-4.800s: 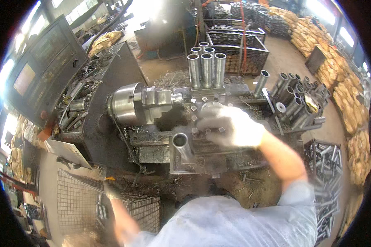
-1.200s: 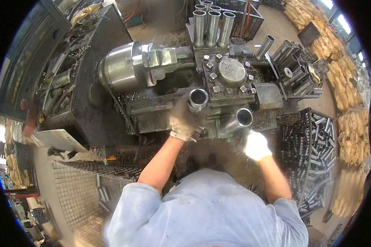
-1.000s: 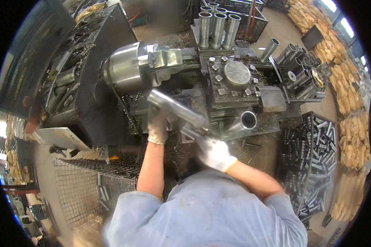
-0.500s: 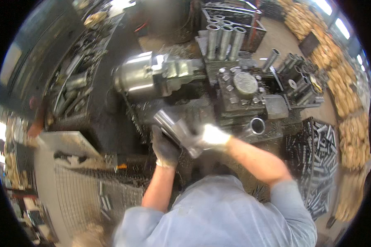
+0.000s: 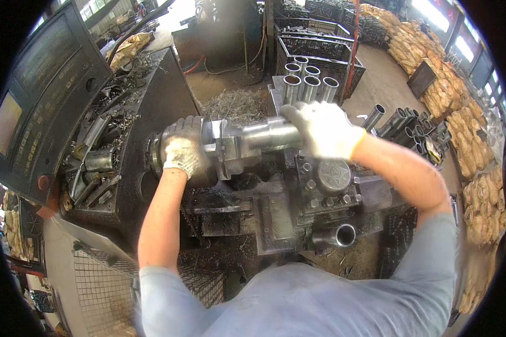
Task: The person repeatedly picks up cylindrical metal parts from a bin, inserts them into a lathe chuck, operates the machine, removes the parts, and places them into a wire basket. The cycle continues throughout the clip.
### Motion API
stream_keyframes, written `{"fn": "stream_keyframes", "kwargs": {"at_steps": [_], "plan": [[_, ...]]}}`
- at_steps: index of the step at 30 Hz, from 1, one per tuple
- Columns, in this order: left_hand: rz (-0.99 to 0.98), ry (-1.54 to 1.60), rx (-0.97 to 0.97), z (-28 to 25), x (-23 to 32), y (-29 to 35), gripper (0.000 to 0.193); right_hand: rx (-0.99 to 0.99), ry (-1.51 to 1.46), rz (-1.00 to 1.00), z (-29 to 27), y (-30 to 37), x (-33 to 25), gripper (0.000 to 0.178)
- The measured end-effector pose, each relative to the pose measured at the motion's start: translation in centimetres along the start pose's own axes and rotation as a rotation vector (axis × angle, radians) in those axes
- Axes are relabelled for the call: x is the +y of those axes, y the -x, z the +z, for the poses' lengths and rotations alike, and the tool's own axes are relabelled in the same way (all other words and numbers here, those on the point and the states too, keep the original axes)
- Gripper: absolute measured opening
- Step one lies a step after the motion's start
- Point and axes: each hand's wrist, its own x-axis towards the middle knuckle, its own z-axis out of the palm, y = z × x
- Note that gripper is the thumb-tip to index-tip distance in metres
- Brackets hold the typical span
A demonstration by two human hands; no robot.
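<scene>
My left hand (image 5: 184,147), in a dirty pale glove with dark fingers, lies curled over the lathe chuck (image 5: 155,153). Further right, my gloved right hand (image 5: 326,130) grips a shiny steel tube (image 5: 271,135) from above. The tube lies roughly level, its left end at the chuck's jaws (image 5: 229,150). Whether that end is inside the jaws I cannot tell. Below my right hand sits the bolted tool post (image 5: 334,175) with its round cap. Another tube (image 5: 343,235) rests nearer to me, its open end facing right.
Several tubes (image 5: 311,87) stand upright behind my right hand, and more tubes (image 5: 410,129) are grouped at right. A wire bin (image 5: 320,48) stands at the back. Metal chips (image 5: 233,106) lie behind the chuck. Loose parts (image 5: 101,160) cover the machine's left top.
Both hands have moved up and away from my body. My left hand went from the tubular metal in front of the chuck onto the chuck; my right hand carried a tube up to the jaws.
</scene>
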Motion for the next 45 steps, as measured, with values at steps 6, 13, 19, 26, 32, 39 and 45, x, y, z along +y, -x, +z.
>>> {"fn": "stream_keyframes", "kwargs": {"at_steps": [6, 13, 19, 26, 32, 39, 45], "plan": [[-0.004, 0.187, -0.491, -4.9, -0.1, -4.5, 0.110, -0.502, 0.148, 0.048, 12.1, -5.6, 8.0, 0.048], [-0.048, 0.440, 0.472, -1.6, 5.7, 10.6, 0.073, -0.682, -0.201, 0.164, 15.0, -7.4, 4.2, 0.062], [-1.238, 1.488, 0.281, 5.3, 10.1, 32.5, 0.019, -0.963, -0.033, 0.149, 13.6, -7.7, 5.8, 0.068], [-1.924, 1.953, 1.028, 5.7, 0.6, 42.8, 0.050, -0.680, -0.651, 0.234, 13.8, -8.6, 3.8, 0.072], [-1.806, 2.237, 0.594, 7.3, -3.3, 47.1, 0.044, -0.679, -0.618, 0.273, 12.6, -7.8, 3.7, 0.092], [-1.607, 1.683, 0.526, 7.8, -2.4, 46.3, 0.030, -0.193, -0.354, 0.218, 5.6, -2.7, 2.9, 0.075], [-0.572, 0.032, 0.924, -3.3, -2.5, 36.5, 0.051, 0.547, -0.594, 0.683, 0.4, 16.1, -0.4, 0.038]]}}
